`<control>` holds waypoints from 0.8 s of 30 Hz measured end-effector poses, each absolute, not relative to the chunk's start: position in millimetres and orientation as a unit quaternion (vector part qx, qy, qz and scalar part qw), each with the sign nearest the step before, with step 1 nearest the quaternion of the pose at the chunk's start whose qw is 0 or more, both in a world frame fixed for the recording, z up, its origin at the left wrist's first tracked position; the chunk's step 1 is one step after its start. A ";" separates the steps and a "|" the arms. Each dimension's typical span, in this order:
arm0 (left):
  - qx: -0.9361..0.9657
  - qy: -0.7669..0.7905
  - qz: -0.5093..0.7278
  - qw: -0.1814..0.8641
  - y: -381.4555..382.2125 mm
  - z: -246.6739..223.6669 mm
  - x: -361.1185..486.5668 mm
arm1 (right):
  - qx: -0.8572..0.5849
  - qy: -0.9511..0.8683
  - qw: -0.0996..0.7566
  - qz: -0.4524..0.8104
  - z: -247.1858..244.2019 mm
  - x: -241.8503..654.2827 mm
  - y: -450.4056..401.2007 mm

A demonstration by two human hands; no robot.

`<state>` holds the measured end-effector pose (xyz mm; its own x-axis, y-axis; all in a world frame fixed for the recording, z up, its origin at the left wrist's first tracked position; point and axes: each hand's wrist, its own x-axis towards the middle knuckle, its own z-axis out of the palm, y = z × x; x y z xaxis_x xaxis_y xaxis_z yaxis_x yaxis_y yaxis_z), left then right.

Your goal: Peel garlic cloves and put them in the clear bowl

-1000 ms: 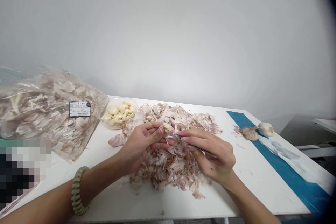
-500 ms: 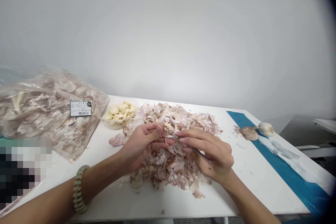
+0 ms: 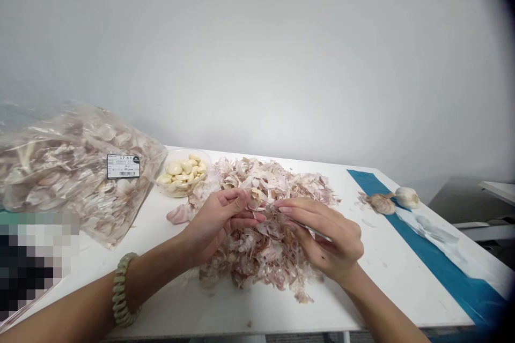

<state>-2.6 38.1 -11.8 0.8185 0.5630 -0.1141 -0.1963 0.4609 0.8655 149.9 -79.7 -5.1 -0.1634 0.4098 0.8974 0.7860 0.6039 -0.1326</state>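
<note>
Pinched between the thumb and fingers of my left hand [image 3: 219,220] is a partly peeled garlic clove [image 3: 256,196], pale yellow at the top with skin still on it. My right hand [image 3: 328,236] grips a slim metal tool [image 3: 308,229], its thin tip pointing at the clove; its exact kind is hard to make out. Both hands are above a large heap of garlic skins [image 3: 265,257]. Behind my left hand stands a clear plastic bowl [image 3: 177,191] with several peeled cloves [image 3: 185,166] in it.
A clear bag full of garlic skins [image 3: 80,171], with a price label [image 3: 123,166], lies on the left of the white table [image 3: 386,273]. On the right, two garlic bulbs [image 3: 407,198] rest by a blue strip [image 3: 422,246] with white plastic film on it. A wall rises behind.
My right hand has shifted slightly right, drawing the metal tool back a little from the clove. My left hand stays in place with the clove.
</note>
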 end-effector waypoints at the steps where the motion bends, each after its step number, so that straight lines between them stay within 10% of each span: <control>1: 0.469 0.194 0.227 0.831 37.7 -11.7 -2.7 | -0.404 -0.739 0.505 -0.187 -5.2 149.9 -80.1; 24: 0.486 0.202 0.219 0.821 33.6 -9.3 -1.3 | -0.442 -0.692 0.547 -0.162 -7.7 145.8 -82.7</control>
